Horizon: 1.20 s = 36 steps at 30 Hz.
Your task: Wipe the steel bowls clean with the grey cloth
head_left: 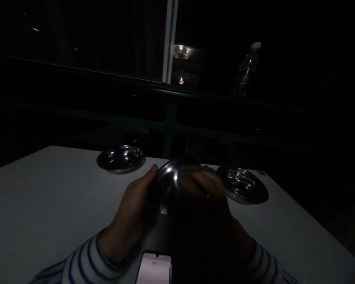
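The scene is very dark. My left hand grips the left rim of a shiny steel plate, held tilted above the white table. My right hand lies across the plate's right side, blurred, fingers curled over it, perhaps with a cloth I cannot make out. A ring shows on one finger. Both wrists wear white sleeves with blue stripes.
A steel bowl-like plate rests on the table at the back left, another at the right. A lit phone lies near my chest. Beyond the table are a dark railing, a white pillar and a bottle.
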Each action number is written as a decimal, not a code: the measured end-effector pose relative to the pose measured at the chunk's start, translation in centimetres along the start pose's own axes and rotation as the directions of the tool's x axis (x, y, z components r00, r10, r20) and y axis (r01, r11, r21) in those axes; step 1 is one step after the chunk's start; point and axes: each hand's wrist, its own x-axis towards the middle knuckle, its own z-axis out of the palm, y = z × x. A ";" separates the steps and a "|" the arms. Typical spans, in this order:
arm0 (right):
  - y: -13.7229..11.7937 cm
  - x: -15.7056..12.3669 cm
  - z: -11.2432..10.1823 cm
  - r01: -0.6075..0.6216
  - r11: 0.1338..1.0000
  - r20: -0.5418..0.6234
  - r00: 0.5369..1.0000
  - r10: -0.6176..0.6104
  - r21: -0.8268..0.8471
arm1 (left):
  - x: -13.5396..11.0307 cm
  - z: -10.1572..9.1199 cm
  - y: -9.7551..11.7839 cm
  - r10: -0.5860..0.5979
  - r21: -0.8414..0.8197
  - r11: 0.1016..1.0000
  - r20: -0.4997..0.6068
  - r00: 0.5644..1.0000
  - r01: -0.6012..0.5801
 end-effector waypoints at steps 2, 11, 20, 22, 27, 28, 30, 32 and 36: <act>1.9 0.4 -0.5 -0.239 0.970 -0.060 0.969 0.242 0.049 | 0.0 0.0 0.1 -0.011 -0.020 1.000 -0.012 1.000 0.011; 3.6 1.0 -2.3 -0.603 0.738 -0.219 0.710 0.669 0.303 | -0.3 0.3 0.6 -0.100 -0.168 0.980 0.069 0.993 0.110; 0.4 0.8 -1.4 -0.152 0.988 -0.062 0.987 0.151 -0.006 | 0.2 0.0 -0.5 -0.137 -0.116 0.983 0.050 0.989 0.142; -0.3 0.7 -1.0 0.004 1.000 0.023 1.000 -0.004 -0.019 | 0.2 0.0 -0.8 -0.099 -0.086 0.991 0.046 0.994 0.102; 1.0 0.8 -0.6 -0.098 0.995 0.038 0.995 0.097 0.031 | 0.1 0.1 -1.0 -0.051 -0.056 0.997 0.025 0.998 0.052; 1.3 0.8 -0.5 -0.177 0.984 0.007 0.984 0.177 0.035 | 0.0 0.2 -1.0 -0.052 -0.050 0.997 0.015 0.999 0.053; 1.1 0.5 0.0 -0.231 0.973 -0.003 0.973 0.231 0.026 | 0.0 0.3 -1.0 -0.040 -0.033 0.999 0.001 0.999 0.040; -0.2 0.0 0.7 -0.104 0.995 0.065 0.992 0.104 -0.011 | 0.1 0.3 -1.0 -0.021 -0.026 0.999 0.010 1.000 0.021; -2.4 -0.6 1.9 0.099 0.995 0.141 0.985 -0.095 -0.023 | 0.4 0.1 -1.0 -0.024 -0.042 0.999 0.032 0.999 0.026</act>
